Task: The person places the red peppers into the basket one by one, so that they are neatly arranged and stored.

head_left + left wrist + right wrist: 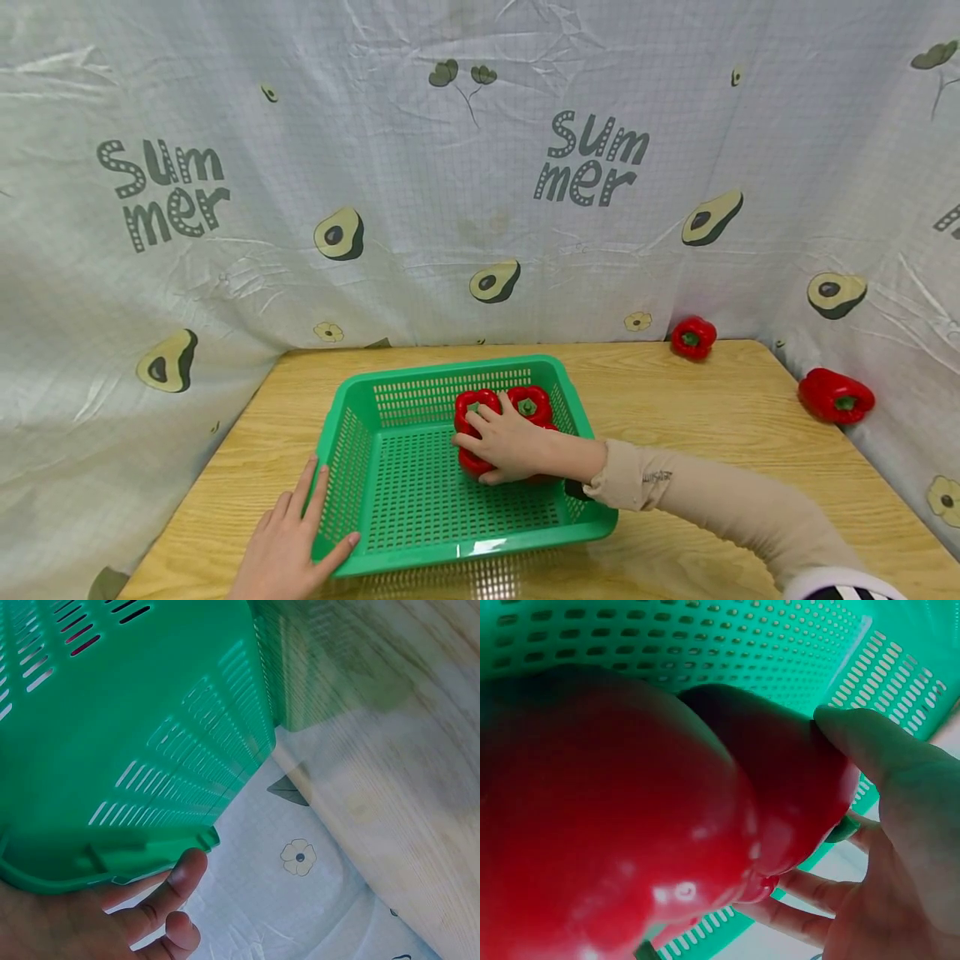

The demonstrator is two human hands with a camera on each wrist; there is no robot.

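Observation:
My right hand (502, 442) reaches into the right half of a green plastic basket (450, 560) and grips a red bell pepper (795, 787). In the right wrist view the thumb lies on one side of this pepper and the fingers on the other, close to its green stem. Another red bell pepper (615, 817) touches it. More red peppers cluster under and around the hand, among them one bell pepper (542, 397) behind it; the hand partly hides them. My left hand (281, 542) rests at the basket's near left corner, its fingers extended along the rim.
Outside the basket, one red bell pepper (693, 338) lies at the back right of the wooden table (660, 392). Another red pepper (836, 397) lies on its side at the right edge. A patterned cloth (420, 167) hangs behind and along both sides.

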